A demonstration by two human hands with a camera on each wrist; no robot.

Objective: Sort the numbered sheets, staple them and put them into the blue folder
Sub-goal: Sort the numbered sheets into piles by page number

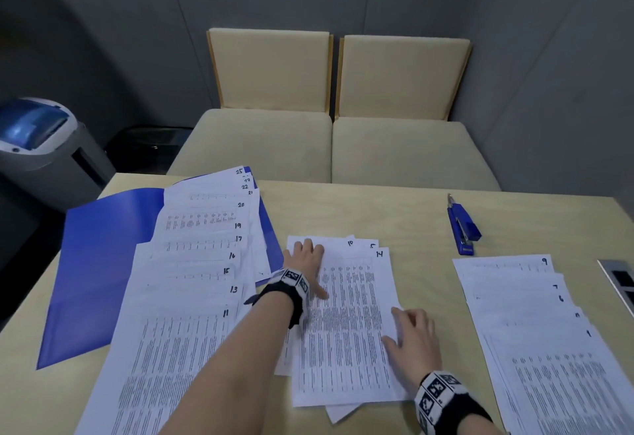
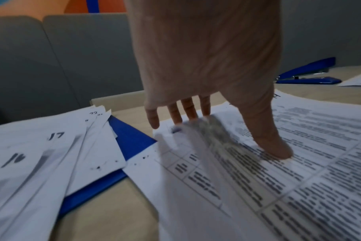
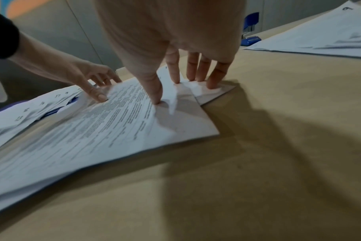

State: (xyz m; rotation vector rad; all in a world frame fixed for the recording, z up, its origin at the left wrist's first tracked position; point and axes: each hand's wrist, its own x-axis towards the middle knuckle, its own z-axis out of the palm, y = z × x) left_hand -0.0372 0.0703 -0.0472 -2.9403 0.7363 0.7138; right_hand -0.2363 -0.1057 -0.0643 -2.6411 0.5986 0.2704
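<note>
The blue folder (image 1: 103, 263) lies open at the table's left, with a fan of sheets numbered 25 down to 11 (image 1: 192, 297) spread over it. A middle pile has sheet 14 (image 1: 350, 331) on top; corners marked 10 and 5 peek out behind it. My left hand (image 1: 307, 263) lies flat on this pile's top left, its thumb (image 2: 274, 146) pressing the print. My right hand (image 1: 411, 335) presses straight fingers (image 3: 175, 68) on the pile's right edge, where the paper wrinkles. A second fan, 9 down to 1 (image 1: 535, 331), lies at the right. The blue stapler (image 1: 463, 229) sits behind it.
Two beige cushioned seats (image 1: 329, 146) stand beyond the table's far edge. A grey bin with a blue lid (image 1: 37, 139) is on the floor at the left. A metal socket plate (image 1: 621, 280) is set into the table at the right edge.
</note>
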